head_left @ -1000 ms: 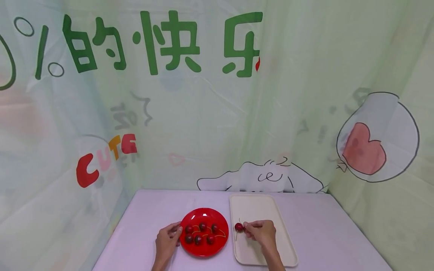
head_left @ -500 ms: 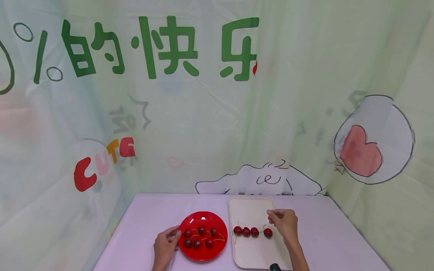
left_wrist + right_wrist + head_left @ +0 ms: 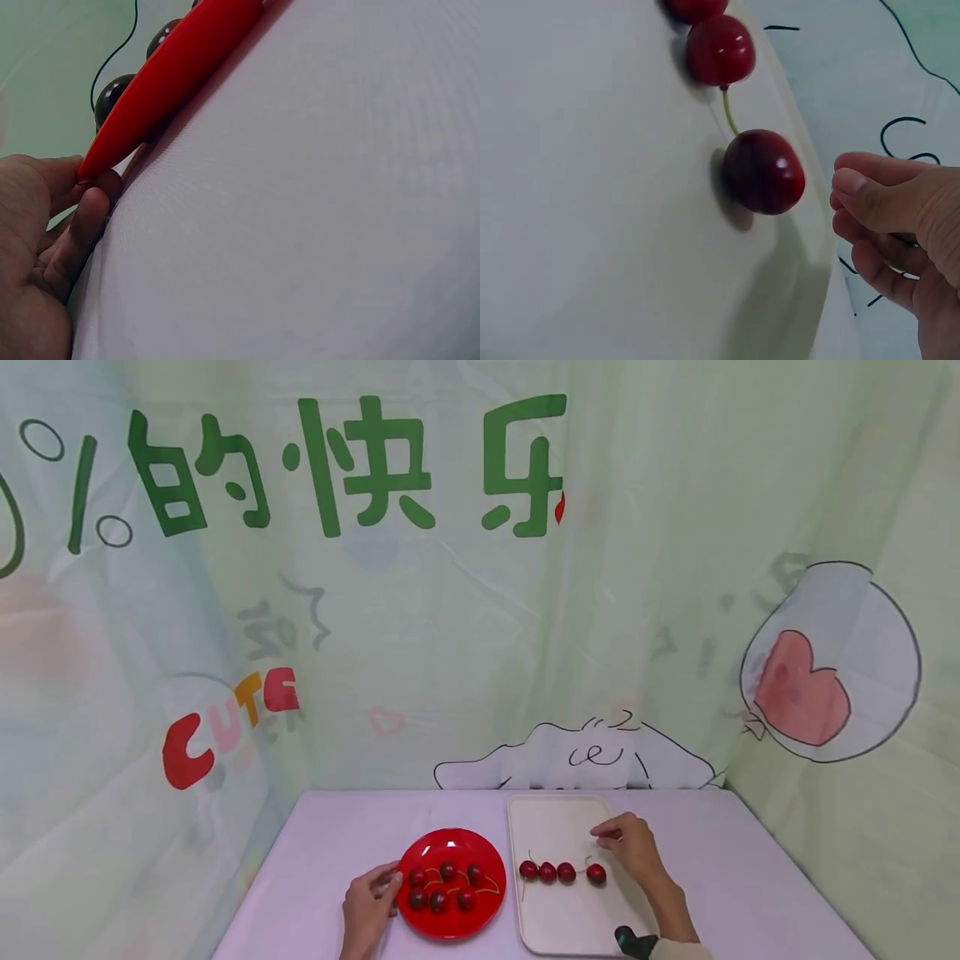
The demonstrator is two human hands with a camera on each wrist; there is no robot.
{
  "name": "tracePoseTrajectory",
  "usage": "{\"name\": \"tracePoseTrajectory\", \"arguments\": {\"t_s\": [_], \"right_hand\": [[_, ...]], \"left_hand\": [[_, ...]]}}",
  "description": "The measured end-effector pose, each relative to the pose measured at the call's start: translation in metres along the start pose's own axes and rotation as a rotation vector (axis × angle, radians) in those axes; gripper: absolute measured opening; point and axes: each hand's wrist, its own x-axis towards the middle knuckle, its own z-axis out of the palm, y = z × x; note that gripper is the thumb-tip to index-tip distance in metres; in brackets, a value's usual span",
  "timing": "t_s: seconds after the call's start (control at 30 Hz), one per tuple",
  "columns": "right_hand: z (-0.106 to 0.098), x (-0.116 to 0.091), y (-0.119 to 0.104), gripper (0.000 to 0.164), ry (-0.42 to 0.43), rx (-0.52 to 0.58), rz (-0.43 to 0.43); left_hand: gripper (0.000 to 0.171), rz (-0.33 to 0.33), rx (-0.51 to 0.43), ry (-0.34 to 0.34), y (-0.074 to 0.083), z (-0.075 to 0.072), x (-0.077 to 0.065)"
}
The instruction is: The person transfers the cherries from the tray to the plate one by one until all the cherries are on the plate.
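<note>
At the left rim of a round red plate (image 3: pixel 450 928), my left hand (image 3: pixel 366 908) pinches the edge between thumb and fingers; the left wrist view shows this grip from the side. Several dark red cherries (image 3: pixel 467 899) with stems lie on that plate. To its right, a cream rectangular tray (image 3: pixel 573 920) carries several cherries (image 3: pixel 566 872) in a row across its width. Over the tray's right edge is my right hand (image 3: pixel 636 850), fingers loosely bent and holding nothing. Its fingertips are apart from the rightmost cherry (image 3: pixel 763 172) in the right wrist view.
A pale lilac cloth covers the table (image 3: pixel 712 860). Behind and beside it hang printed curtains (image 3: pixel 480 635) with letters and drawings. A dark band (image 3: pixel 634 942) shows at the right forearm, by a light sleeve (image 3: pixel 678 951).
My right hand has moved from the left part of the cherry row to the tray's right edge, uncovering the other cherries. The left hand stays at the plate.
</note>
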Motion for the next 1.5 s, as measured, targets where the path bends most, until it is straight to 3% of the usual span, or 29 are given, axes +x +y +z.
{"name": "tracePoseTrajectory", "arguments": {"t_s": [0.4, 0.93, 1.27, 1.5], "right_hand": [[0.004, 0.000, 0.006, 0.023, -0.132, -0.021, -0.008], [0.006, 0.002, 0.009, 0.024, -0.164, -0.111, -0.025], [-0.003, -0.002, 0.003, 0.014, -0.201, -0.042, -0.085], [-0.006, -0.009, 0.006, 0.015, -0.207, -0.033, -0.071]], "left_hand": [[0.030, 0.008, -0.012, -0.010, -0.001, 0.002, 0.000], [0.030, 0.034, -0.007, -0.008, -0.001, 0.003, 0.000], [0.030, 0.064, -0.028, -0.005, 0.006, -0.001, -0.003], [0.029, 0.053, -0.019, -0.002, 0.004, -0.002, -0.003]]}}
